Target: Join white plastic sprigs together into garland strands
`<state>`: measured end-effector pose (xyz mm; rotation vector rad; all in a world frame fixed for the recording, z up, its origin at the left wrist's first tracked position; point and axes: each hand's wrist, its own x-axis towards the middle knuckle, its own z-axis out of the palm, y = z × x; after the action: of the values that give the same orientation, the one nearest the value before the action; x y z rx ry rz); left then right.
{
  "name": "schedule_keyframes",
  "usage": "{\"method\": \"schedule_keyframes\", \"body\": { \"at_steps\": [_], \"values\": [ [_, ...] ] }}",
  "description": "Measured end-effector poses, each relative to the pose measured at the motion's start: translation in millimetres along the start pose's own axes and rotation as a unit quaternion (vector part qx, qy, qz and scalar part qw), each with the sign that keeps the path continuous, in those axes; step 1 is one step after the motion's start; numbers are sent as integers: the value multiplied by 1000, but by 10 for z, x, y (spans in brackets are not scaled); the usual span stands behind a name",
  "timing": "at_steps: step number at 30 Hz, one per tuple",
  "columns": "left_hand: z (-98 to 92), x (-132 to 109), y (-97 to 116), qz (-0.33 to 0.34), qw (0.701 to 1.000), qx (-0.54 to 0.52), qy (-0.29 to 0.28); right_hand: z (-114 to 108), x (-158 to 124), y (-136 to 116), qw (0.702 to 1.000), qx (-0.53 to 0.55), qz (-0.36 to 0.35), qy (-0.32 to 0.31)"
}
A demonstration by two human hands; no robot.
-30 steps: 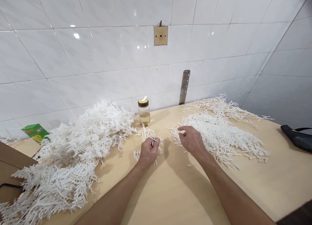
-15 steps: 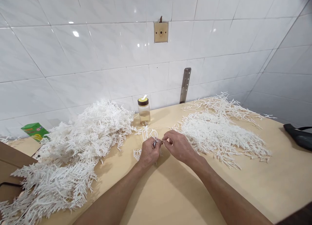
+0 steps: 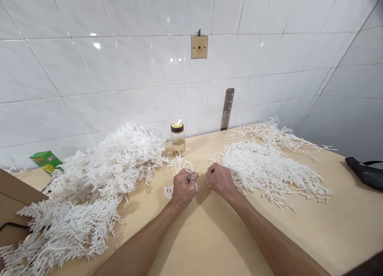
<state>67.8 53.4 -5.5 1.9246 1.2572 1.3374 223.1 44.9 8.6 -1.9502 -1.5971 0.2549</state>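
Note:
My left hand (image 3: pixel 183 188) is closed around a white branching plastic sprig (image 3: pixel 180 164), whose thin curved twigs rise above the fist. Small dark and pale tips poke out between its thumb and forefinger. A little to the right, and apart from it, my right hand (image 3: pixel 220 178) is pinched closed; whatever lies in its fingertips is too small to make out. A few loose white twig ends (image 3: pixel 168 191) show just left of my left hand. Beside my right hand spreads a pile of white sprigs (image 3: pixel 257 164).
A larger heap of white sprigs (image 3: pixel 98 188) covers the table's left side. Behind my hands stands a jar with a dark-rimmed lid (image 3: pixel 178 139). A green box (image 3: pixel 46 161) and a cardboard box (image 3: pixel 18 196) are at left, a black bag (image 3: pixel 365 174) at far right. A metal strip (image 3: pixel 228 109) leans against the tiled wall.
My right hand has drawn away to the right from my left hand, opening a gap between them. My left hand keeps its grip. The view has tipped up slightly.

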Motion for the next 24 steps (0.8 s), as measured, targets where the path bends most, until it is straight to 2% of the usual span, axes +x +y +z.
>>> {"method": "schedule_keyframes", "body": {
  "at_steps": [2,5,7,9,11,13,15,17,19,24],
  "values": [
    [-22,-4,11,-19,999,-27,-2,-70,67,155,997,-45,-8,65],
    [-43,6,26,-84,992,-93,-29,-181,144,340,994,-36,3,106],
    [-49,20,40,-128,980,-144,-53,-238,154,372,993,1,13,117],
    [-49,35,57,-158,968,-185,-62,-264,123,318,995,68,13,77],
    [-45,49,70,-168,961,-212,-62,-252,59,204,986,166,-2,-24],
    [-40,59,78,-164,957,-232,-68,-208,-17,76,956,263,-30,-128],
    [-33,66,81,-155,950,-257,-89,-149,-79,-22,927,321,-60,-184],
    [-29,71,87,-155,939,-288,-107,-98,-111,-67,915,342,-78,-199],
    [-31,78,96,-170,924,-322,-113,-69,-112,-62,918,342,-77,-185],
    [-62,111,97,-244,896,-363,-78,-78,-69,18,935,320,-53,-140]
  ]
}}
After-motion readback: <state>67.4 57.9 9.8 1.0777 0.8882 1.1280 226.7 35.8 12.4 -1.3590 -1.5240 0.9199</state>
